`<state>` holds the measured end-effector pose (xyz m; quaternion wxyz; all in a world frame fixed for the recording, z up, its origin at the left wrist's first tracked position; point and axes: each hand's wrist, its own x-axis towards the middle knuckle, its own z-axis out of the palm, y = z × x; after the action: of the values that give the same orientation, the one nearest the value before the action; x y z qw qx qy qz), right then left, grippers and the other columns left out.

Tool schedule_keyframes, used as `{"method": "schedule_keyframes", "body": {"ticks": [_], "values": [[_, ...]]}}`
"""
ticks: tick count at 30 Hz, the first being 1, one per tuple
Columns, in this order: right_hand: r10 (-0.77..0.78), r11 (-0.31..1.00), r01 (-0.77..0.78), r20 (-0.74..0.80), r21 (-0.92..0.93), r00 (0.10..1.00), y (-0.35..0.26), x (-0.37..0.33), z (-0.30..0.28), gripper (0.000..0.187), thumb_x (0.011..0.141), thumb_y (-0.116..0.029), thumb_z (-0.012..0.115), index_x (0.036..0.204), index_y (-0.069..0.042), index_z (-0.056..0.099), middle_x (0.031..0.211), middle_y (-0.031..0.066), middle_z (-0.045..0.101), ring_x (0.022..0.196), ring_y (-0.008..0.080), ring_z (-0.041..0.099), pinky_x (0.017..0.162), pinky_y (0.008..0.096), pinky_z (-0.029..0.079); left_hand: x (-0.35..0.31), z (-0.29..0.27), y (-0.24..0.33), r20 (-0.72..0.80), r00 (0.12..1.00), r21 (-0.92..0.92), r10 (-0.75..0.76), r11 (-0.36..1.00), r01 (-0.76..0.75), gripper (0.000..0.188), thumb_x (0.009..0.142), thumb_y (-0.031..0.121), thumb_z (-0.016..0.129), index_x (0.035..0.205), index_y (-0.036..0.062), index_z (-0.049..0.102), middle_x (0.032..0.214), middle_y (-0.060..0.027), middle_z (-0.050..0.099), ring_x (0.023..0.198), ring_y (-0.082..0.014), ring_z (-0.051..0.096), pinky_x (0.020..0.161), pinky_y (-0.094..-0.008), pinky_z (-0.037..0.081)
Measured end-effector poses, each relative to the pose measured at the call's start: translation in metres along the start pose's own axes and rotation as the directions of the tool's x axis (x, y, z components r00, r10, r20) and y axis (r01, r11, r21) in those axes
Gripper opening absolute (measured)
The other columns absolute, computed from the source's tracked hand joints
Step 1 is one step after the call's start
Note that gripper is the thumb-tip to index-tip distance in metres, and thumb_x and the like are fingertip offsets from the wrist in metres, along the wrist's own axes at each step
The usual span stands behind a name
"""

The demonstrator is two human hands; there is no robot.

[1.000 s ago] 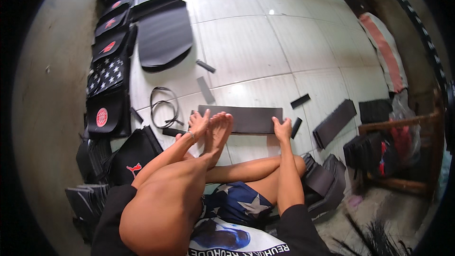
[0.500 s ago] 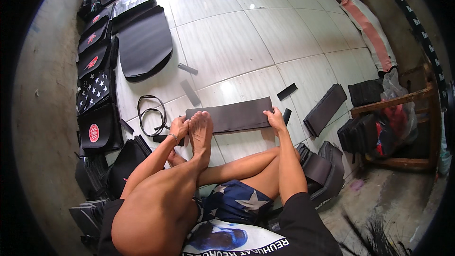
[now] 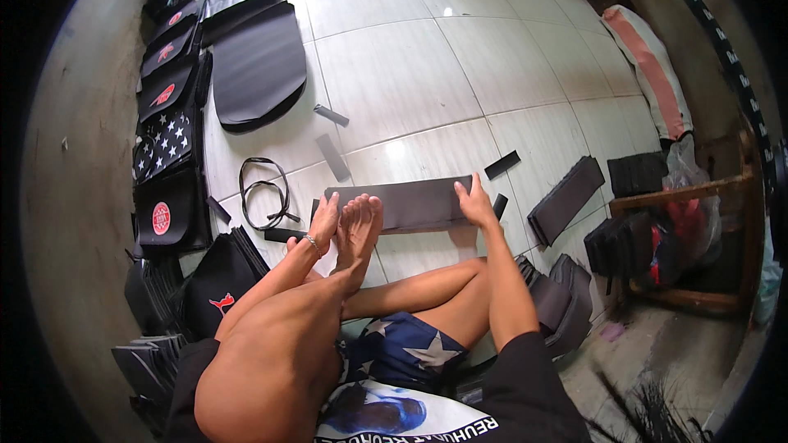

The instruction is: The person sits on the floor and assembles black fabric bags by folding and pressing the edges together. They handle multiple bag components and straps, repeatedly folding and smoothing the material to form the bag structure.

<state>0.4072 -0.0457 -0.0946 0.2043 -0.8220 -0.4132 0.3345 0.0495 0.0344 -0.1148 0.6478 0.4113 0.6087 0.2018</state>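
A long dark grey-brown leatherette panel (image 3: 423, 203) lies crosswise before me, just above the tiled floor. My right hand (image 3: 478, 203) grips its right end, thumb on the upper face and the other fingers along the edge. At the left end, my left hand (image 3: 325, 223) closes round the panel beside my raised bare foot (image 3: 359, 221). The foot covers part of the panel's left half. Some of the left fingers are hidden behind the panel. A short black strip (image 3: 283, 235) lies next to my left wrist.
Stacked black flaps (image 3: 258, 70) and bag pieces with red emblems (image 3: 172, 217) line the left wall. A looped black cord (image 3: 263, 193) lies nearby. Rightward are small black strips (image 3: 502, 165), a pile of dark panels (image 3: 566, 197) and a wooden frame (image 3: 689, 193). A long sack (image 3: 648, 66) leans farther back.
My left hand has shifted up and right along the panel's left end, its fingers straighter. The right hand's thumb and forefinger now reach higher at the right end. My view has tilted slightly.
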Motion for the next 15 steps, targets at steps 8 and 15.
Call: {"method": "schedule_keyframes", "body": {"ticks": [8,15], "values": [[-0.305,0.823,0.345,0.16,-0.452,0.939,-0.026,-0.027,-0.009,0.126,0.066,-0.044,0.083,0.153,-0.004,0.002,0.158,0.0248,0.008,0.146,0.0399,0.011,0.117,0.0543,0.016,-0.032,-0.003,0.033,0.039,0.999,0.009,-0.014,1.0,0.014,0.071,0.097,0.039,0.05,0.145,-0.0045,0.023,0.143,-0.0228,0.039,0.132,-0.0278,0.04,0.107,-0.0356,0.035],[-0.387,0.332,0.642,0.521,-0.691,0.761,-0.03,-0.023,-0.011,0.145,0.045,-0.041,0.093,0.154,-0.019,0.001,0.156,0.0183,0.016,0.145,0.0366,0.016,0.114,0.0646,0.016,-0.018,-0.002,0.021,-0.039,0.996,0.21,0.078,0.975,-0.069,0.058,0.095,0.035,0.054,0.134,-0.0051,0.038,0.126,-0.0241,0.053,0.117,-0.0291,0.053,0.1,-0.0356,0.042]]}}
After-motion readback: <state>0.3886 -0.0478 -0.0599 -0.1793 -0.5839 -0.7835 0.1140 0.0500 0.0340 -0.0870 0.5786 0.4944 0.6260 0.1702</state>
